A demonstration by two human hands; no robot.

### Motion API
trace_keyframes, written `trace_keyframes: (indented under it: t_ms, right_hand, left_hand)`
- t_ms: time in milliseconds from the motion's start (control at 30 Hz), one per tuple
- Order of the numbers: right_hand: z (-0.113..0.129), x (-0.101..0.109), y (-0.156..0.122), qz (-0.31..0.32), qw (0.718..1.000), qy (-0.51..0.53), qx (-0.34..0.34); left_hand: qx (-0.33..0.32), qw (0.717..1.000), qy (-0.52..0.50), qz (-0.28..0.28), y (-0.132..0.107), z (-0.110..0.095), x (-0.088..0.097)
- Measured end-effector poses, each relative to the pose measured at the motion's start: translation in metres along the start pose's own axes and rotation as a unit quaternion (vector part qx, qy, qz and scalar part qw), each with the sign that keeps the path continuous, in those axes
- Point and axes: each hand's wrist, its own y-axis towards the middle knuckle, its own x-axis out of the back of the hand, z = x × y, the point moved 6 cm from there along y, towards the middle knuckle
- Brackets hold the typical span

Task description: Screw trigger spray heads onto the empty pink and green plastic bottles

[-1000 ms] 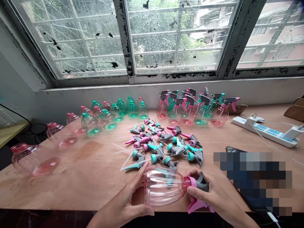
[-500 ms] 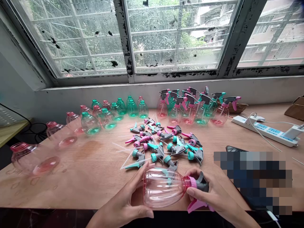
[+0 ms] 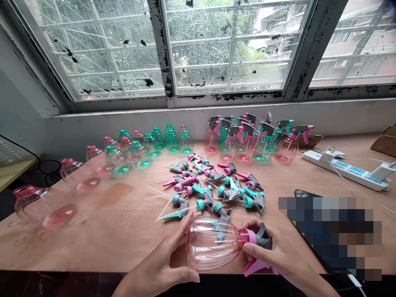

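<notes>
Pink bottle [image 3: 213,243] lies sideways, long axis left to right. Left hand [image 3: 163,264] cups its base; right hand [image 3: 275,255] grips the sprayer head [image 3: 262,237] at its neck.

Clear pink bottle [image 3: 212,243], pink-and-grey sprayer [image 3: 259,247], tan table [image 3: 123,214]

A loose heap of grey trigger spray heads with pink and teal collars [image 3: 213,187] lies mid-way on the pale wooden tabletop [image 3: 123,222]. At 12 o'clock from the heap, below the grimy metal-framed window [image 3: 229,45], stand clear pink and green plastic spray bottles with heads fitted [image 3: 250,142]. At 11 o'clock is a cluster of headless green and pink bottles [image 3: 148,144], with more pink ones [image 3: 43,206] trailing towards 9 o'clock. A white power strip [image 3: 343,170] (a charger plugged in) sits at 2 o'clock, near a brown cardboard box [image 3: 385,142].
</notes>
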Motion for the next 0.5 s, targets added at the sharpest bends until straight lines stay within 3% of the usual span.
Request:
trace_keyframes:
  t_ms: [233,500]
  right_hand:
    - [-0.0036,-0.0027,-0.0016,0.028,0.998,0.037,-0.035]
    - [-0.0051,-0.0008,0.0001,0.018,0.999,0.019,-0.025]
  left_hand:
    - [-0.021,0.999,0.044,-0.009,-0.0024,0.0014,0.0015]
    - [0.002,1.000,-0.021,0.010,0.0004,0.0018,0.0000]
